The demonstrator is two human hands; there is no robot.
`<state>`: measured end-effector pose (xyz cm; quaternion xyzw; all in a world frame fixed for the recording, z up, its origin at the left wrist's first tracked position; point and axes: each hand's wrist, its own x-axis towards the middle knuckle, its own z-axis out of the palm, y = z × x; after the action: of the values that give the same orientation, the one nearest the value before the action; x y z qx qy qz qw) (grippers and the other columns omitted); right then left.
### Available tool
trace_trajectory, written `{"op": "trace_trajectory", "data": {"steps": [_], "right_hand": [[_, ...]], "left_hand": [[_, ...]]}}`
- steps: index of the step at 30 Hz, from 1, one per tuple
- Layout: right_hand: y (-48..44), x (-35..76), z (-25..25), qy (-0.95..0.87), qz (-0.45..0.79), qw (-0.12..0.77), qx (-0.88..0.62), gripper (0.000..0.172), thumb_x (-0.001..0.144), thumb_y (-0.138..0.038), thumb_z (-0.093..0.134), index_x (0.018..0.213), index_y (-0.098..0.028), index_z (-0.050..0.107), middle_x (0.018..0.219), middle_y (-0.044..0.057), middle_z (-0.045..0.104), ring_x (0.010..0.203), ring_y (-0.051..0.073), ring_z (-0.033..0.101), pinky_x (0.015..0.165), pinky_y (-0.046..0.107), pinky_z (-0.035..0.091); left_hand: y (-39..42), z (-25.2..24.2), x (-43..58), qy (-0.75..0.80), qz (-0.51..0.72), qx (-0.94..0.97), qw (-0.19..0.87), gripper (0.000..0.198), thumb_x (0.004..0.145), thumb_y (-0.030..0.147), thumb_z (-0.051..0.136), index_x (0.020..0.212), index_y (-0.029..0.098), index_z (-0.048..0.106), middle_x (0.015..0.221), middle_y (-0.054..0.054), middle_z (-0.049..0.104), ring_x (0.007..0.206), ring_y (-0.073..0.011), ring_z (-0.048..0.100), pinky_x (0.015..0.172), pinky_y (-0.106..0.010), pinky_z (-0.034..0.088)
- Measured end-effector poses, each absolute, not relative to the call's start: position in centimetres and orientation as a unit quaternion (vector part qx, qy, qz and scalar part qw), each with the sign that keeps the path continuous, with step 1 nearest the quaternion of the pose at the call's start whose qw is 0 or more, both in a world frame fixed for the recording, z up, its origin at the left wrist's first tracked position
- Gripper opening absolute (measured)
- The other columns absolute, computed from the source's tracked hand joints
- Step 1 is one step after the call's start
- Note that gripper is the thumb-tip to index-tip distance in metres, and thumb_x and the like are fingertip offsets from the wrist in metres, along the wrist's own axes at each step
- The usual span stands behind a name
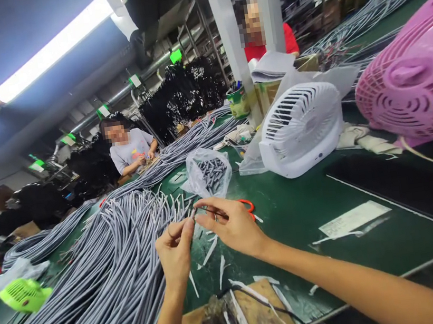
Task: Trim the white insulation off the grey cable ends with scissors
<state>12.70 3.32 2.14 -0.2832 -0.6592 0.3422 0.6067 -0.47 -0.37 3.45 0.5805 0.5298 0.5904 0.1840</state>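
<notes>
My left hand [176, 244] is closed in a pinch around the end of a grey cable [192, 214], just right of the big cable bundle. Close against it, my right hand [235, 227] is also closed, its thumb and forefinger meeting near that end. A thin dark piece [212, 212] shows between the right fingers; its kind is hard to make out. Behind the right hand, red scissor handles [249, 206] stick out, partly hidden; whether the hand touches them I cannot tell. Many grey cables [107, 272] with pale stripped ends lie to the left.
Beyond my hands lies a clear bag [212, 173] of short grey tubes. A white fan [302, 129] and a pink fan [408, 73] stand right. White scraps [212, 250] litter the green table [287, 211]. A stained block [260, 310] sits nearest me. Two people work across the table.
</notes>
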Motion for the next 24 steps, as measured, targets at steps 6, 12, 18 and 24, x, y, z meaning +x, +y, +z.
{"op": "trace_trajectory", "data": {"steps": [6, 12, 18, 24], "right_hand": [[2.5, 12.5, 1.8, -0.707, 0.250, 0.608, -0.263, 0.030, 0.090, -0.023, 0.038, 0.068, -0.015, 0.058, 0.055, -0.001, 0.052, 0.050, 0.010, 0.048, 0.051, 0.020, 0.037], [1.9, 12.0, 1.0, -0.722, 0.316, 0.584, -0.195, 0.031, 0.089, -0.019, 0.038, 0.107, -0.008, 0.060, 0.046, -0.005, 0.046, 0.037, 0.008, 0.040, 0.041, 0.019, 0.032], [2.0, 12.0, 0.9, -0.719, 0.264, 0.608, -0.209, 0.031, 0.087, -0.019, 0.042, 0.103, -0.008, 0.066, 0.052, 0.000, 0.058, 0.036, 0.006, 0.038, 0.037, 0.018, 0.029], [1.7, 11.9, 0.9, -0.720, 0.208, 0.624, -0.223, 0.028, 0.085, -0.015, 0.044, 0.100, -0.009, 0.068, 0.052, 0.001, 0.063, 0.035, 0.007, 0.044, 0.039, 0.018, 0.033]], "left_hand": [[-1.0, 3.0, -0.5, 0.534, 0.608, 0.588, 0.001, 0.014, 0.072, 0.028, 0.065, 0.068, 0.016, 0.070, 0.055, 0.002, 0.056, 0.049, -0.0080, 0.046, 0.046, -0.019, 0.035], [-1.1, 2.8, -0.5, 0.514, 0.608, 0.605, -0.011, 0.010, 0.074, 0.024, 0.064, 0.075, 0.017, 0.071, 0.057, 0.002, 0.059, 0.051, -0.0081, 0.049, 0.049, -0.019, 0.040], [-1.4, 2.5, -0.5, 0.514, 0.583, 0.625, -0.070, 0.009, 0.074, 0.022, 0.064, 0.076, 0.018, 0.071, 0.053, 0.004, 0.055, 0.045, -0.0063, 0.044, 0.043, -0.018, 0.035], [-1.4, 2.4, -0.5, 0.497, 0.559, 0.650, -0.139, 0.008, 0.075, 0.018, 0.064, 0.080, 0.017, 0.070, 0.052, 0.005, 0.053, 0.044, -0.0057, 0.042, 0.042, -0.018, 0.034]]}}
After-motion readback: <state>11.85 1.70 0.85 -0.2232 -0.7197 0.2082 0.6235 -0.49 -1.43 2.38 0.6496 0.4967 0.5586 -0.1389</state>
